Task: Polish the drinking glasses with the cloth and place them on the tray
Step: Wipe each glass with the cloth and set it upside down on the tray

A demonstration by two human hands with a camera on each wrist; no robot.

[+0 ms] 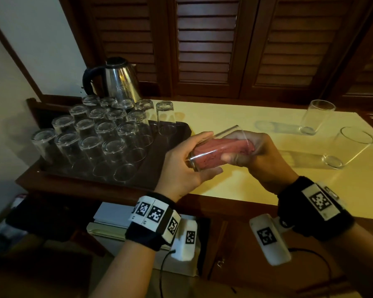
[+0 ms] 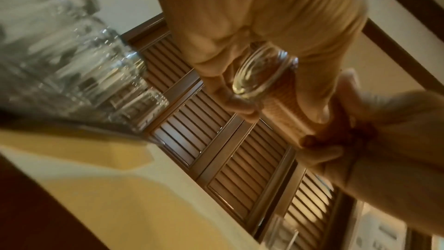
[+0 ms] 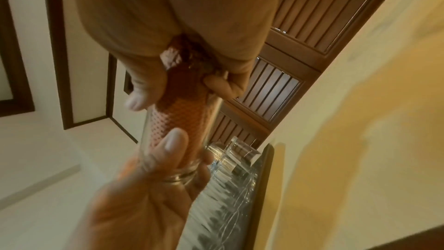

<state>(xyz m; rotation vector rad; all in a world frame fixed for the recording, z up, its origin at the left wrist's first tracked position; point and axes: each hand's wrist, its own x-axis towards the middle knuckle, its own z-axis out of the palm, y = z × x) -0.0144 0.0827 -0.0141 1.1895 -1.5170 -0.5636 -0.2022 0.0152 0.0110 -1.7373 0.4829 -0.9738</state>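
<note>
A clear drinking glass point(image 1: 226, 135) lies on its side in the air between my hands, over the table's front edge. A red cloth point(image 1: 220, 149) is stuffed inside it. My left hand point(image 1: 202, 154) grips the glass at its thick base point(image 2: 261, 75). My right hand point(image 1: 241, 147) holds the bunched cloth point(image 3: 182, 121) at the glass's mouth, thumb on the outside wall. The dark tray point(image 1: 168, 147) sits at the left and carries several glasses point(image 1: 108, 134) standing upside down in rows.
Two upright glasses point(image 1: 317, 117) point(image 1: 349, 147) stand on the yellow table top point(image 1: 235, 117) at the right. A steel kettle point(image 1: 116, 80) is behind the tray. Dark louvred shutters point(image 1: 207, 50) close off the back. The tray has bare room at its right end.
</note>
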